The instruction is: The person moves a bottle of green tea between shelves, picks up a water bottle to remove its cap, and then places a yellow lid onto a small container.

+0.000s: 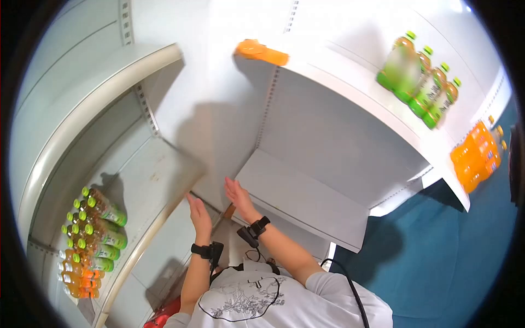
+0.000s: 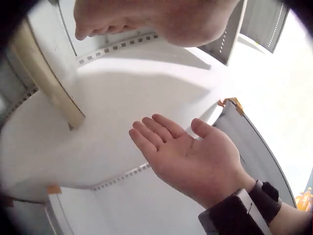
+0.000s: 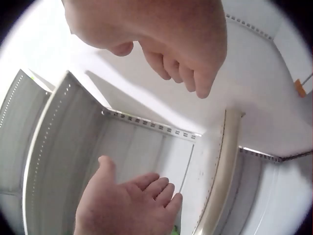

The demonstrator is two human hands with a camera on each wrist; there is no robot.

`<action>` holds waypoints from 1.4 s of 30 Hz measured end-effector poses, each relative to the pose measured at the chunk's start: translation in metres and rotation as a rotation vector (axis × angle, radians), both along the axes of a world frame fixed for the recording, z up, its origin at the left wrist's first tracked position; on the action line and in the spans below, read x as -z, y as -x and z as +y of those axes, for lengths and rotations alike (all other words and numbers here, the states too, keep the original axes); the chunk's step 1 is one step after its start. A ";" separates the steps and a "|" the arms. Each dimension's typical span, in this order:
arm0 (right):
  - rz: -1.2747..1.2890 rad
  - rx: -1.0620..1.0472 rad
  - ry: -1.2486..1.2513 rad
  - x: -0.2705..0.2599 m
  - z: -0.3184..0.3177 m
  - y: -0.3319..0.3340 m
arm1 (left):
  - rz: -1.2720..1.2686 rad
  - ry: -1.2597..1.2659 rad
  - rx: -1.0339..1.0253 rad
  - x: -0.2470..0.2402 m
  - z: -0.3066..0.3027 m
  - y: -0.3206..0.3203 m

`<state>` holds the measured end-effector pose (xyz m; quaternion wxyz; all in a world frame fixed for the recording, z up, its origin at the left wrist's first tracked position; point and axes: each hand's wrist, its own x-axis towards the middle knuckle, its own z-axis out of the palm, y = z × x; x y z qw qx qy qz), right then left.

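Observation:
My left hand (image 1: 200, 216) is held out before the shirt with its fingers extended and nothing in it. Beside it, palm turned inward, my right hand (image 1: 240, 201) is likewise empty, its fingers straight. A gap separates the two palms. Seen from the left wrist, the right hand (image 2: 190, 156) faces up, palm showing, while the left hand (image 2: 156, 19) fills the top edge. The right wrist view has the right hand (image 3: 161, 44) above and the left hand (image 3: 129, 205) below. Neither hand touches a shelf.
At left, a lower shelf (image 1: 156, 169) bears several green-capped bottles (image 1: 101, 224) and orange drink bottles (image 1: 82, 279). The upper right shelf (image 1: 350, 87) carries green-labelled bottles (image 1: 418, 82), a pack of orange bottles (image 1: 478, 156) and an orange wrapping (image 1: 262, 52) at its corner. A teal curtain (image 1: 437, 257) hangs at right.

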<state>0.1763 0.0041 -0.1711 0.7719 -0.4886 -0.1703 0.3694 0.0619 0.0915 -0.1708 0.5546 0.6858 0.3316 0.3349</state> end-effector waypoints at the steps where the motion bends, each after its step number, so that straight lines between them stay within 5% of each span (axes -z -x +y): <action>1: -0.012 0.014 -0.007 -0.003 -0.016 -0.007 | 0.008 0.023 0.045 -0.004 -0.015 -0.009; 9: -0.124 0.197 0.161 -0.052 -0.146 -0.034 | -0.129 -0.113 0.244 -0.040 -0.122 -0.060; 14: -0.142 0.241 0.182 -0.126 -0.239 -0.038 | -0.155 -0.289 0.593 -0.109 -0.184 -0.085; 17: -0.288 0.279 0.132 -0.178 -0.293 -0.034 | -0.290 -0.128 0.849 -0.146 -0.208 -0.105; 23: -0.512 0.520 -0.121 -0.292 -0.374 -0.038 | -0.259 -0.073 1.386 -0.302 -0.260 -0.135; 27: -0.468 0.700 -0.182 -0.366 -0.422 -0.076 | -0.466 -0.033 1.579 -0.398 -0.322 -0.179; 29: -0.525 0.865 -0.004 -0.393 -0.440 -0.104 | -0.468 -0.033 1.577 -0.423 -0.355 -0.226; 32: -0.524 1.029 0.184 -0.407 -0.460 -0.149 | -0.261 -0.048 1.309 -0.442 -0.398 -0.261; 39: -0.260 0.983 0.201 -0.414 -0.476 -0.197 | -0.223 -0.098 1.272 -0.436 -0.431 -0.326; 40: -0.256 0.967 0.189 -0.415 -0.478 -0.204 | -0.357 -0.258 1.105 -0.432 -0.433 -0.328; 42: -0.256 0.960 0.208 -0.417 -0.479 -0.218 | -0.293 -0.124 1.129 -0.425 -0.439 -0.333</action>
